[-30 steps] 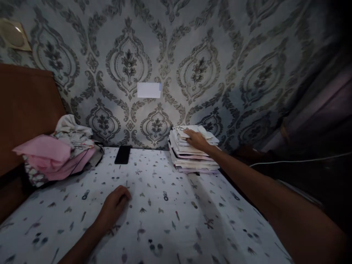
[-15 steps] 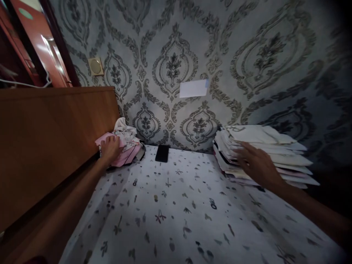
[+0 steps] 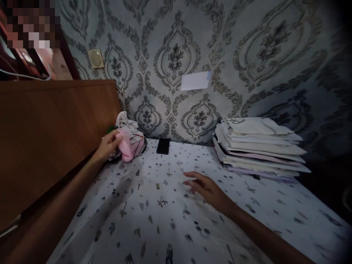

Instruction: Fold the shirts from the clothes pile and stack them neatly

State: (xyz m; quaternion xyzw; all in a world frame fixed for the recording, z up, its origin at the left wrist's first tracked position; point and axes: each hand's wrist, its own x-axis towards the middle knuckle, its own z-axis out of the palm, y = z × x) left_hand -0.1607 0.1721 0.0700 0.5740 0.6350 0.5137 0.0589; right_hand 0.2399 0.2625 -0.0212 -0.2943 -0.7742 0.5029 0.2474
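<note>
A white sheet [image 3: 154, 234] printed with small dark leaves, sprigs and other motifs covers the broad flat surface, with a few soft creases toward the near left. Behind it rises a wall [image 3: 143, 66] papered in grey damask, bearing a white card [image 3: 195, 81] and, farther left, a square cream fitting [image 3: 95, 58] with a round centre. A brown wooden panel [image 3: 55, 128] bounds the left side, a white cable [image 3: 24, 76] showing beyond its top edge; the right side falls away into deep shadow. Against the panel and wall, in the far left corner of the sheet, sits a rumpled clothes pile [image 3: 132, 128]. The left hand [image 3: 108, 145] pinches the pink cloth [image 3: 125, 148] at the pile's front, thumb and fingers closed on its upper part. A black phone [image 3: 163, 146] lies flat near the back edge, just right of the pile. The folded stack [image 3: 261, 146], mostly white and cream with lilac at the bottom, stands by the far right edge. Between pile and stack, a wide stretch of sheet runs forward from the phone; over it the right hand [image 3: 205, 189] is open, fingers loosely extended leftward, and whether it touches the fabric cannot be told.
</note>
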